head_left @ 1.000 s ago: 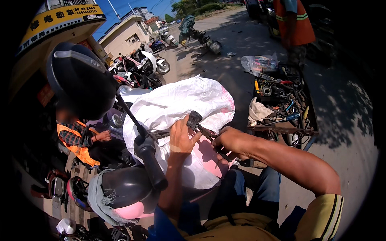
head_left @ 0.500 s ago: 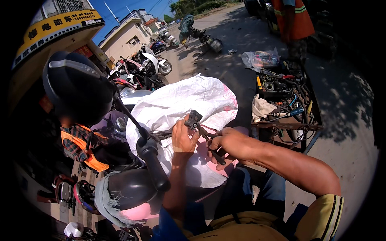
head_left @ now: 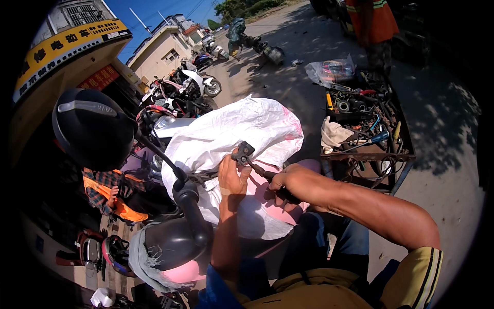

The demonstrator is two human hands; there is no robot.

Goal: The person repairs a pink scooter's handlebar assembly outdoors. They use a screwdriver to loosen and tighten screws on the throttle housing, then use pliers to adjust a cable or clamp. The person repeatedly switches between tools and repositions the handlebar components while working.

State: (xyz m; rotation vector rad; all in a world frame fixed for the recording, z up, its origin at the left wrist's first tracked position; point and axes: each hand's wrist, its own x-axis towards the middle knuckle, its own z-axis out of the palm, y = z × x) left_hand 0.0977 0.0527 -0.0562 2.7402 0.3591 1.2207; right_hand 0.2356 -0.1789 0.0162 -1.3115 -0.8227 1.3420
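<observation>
In the head view we see our left hand (head_left: 233,177) raised over a white plastic sheet (head_left: 226,126), its thumb and fingers clamped on a small dark fitting (head_left: 244,150) with round holes in its face; our right hand (head_left: 292,184) sits just beside it, fingers curled together around a dark rod (head_left: 268,175) that slants up toward the fitting; we cannot tell whether the two pieces are joined. The fitting is near the middle of the view, above the sheet, which lies in folds over a scooter with a pink body panel (head_left: 275,203); to the left of our hands stand a black handlebar grip (head_left: 197,213) and a large black rear-view mirror (head_left: 92,129) on its stalk; a frayed grey cloth (head_left: 141,257) hangs at lower left, near a helmet (head_left: 119,255).

To our right stands a metal tool tray (head_left: 373,156), crowded with hand tools; a beige rag (head_left: 335,135) and a blue-handled screwdriver (head_left: 380,138) lie at its near side, a clear plastic bag (head_left: 329,72) at its far end; one co-worker in an orange vest (head_left: 380,23) stands beyond it; another person in an orange vest (head_left: 126,208) is at our left, partly behind the mirror; parked scooters (head_left: 193,85) line the roadside farther off.
</observation>
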